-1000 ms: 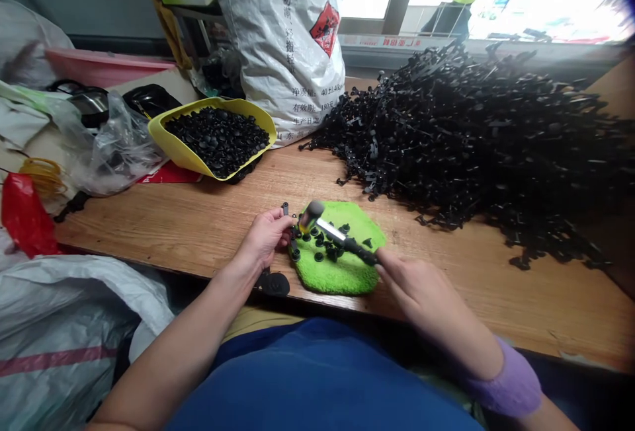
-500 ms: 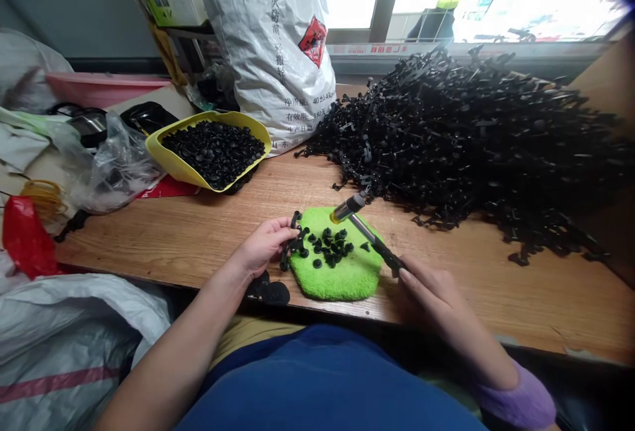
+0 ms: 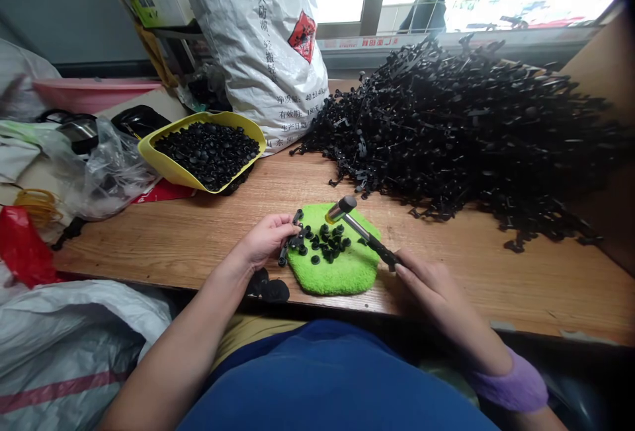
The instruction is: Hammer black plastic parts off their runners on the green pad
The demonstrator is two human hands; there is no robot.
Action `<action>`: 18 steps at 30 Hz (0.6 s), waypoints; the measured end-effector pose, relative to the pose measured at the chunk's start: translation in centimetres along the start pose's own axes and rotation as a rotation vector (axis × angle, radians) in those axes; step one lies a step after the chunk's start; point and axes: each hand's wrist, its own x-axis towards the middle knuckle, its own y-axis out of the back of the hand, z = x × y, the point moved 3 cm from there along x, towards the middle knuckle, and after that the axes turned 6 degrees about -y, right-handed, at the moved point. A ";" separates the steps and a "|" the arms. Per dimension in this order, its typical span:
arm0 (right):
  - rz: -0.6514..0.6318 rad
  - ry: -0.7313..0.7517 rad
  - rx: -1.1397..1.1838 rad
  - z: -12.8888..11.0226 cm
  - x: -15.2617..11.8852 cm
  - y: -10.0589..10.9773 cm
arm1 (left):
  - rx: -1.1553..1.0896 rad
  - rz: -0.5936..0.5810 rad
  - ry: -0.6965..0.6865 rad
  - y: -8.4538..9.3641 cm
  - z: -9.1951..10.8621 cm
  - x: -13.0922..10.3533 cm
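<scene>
Currently, a slim, branched black plastic piece [image 3: 296, 240] is pinched between the thumb and fingers of the left hand [image 3: 268, 239], at the left edge of a fuzzy bright green pad [image 3: 337, 279]. By the right hand [image 3: 429, 282], closed around the dark grip, a small hammer [image 3: 366, 233] with a silver shaft, a dark grey face and a yellow face is held; its head is seen over the far part of the pad. The two hands are kept well apart. Small round-headed black plastic caps [image 3: 330, 244] are scattered on the pad, mostly near its middle. Just left of the pad, flat black discs [image 3: 275, 291] are seen at the near edge of the wooden table [image 3: 208, 226]. Farther back, a yellow plastic scoop [image 3: 171, 165] is filled with small black parts. Behind it, to its right, a white printed sack [image 3: 258, 41] is stood upright, and the table's right side is covered by a large tangled heap of black plastic pieces [image 3: 461, 133].
</scene>
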 end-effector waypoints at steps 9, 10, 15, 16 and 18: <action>-0.051 -0.029 0.032 0.0 0.2 -0.2 | 0.010 0.003 0.015 0.1 -0.3 0.0; -0.054 -0.025 0.025 0.0 0.2 -0.2 | 0.020 0.004 0.006 0.1 -0.3 0.0; -0.064 -0.010 0.006 -0.3 0.4 -0.2 | 0.081 0.011 -0.014 0.0 0.0 0.1; -0.061 0.000 0.003 -0.5 0.4 -0.1 | 0.087 0.008 -0.014 0.0 0.0 0.1; -0.054 0.025 0.002 -1.0 0.6 -0.1 | 0.099 0.004 -0.020 0.1 0.0 0.1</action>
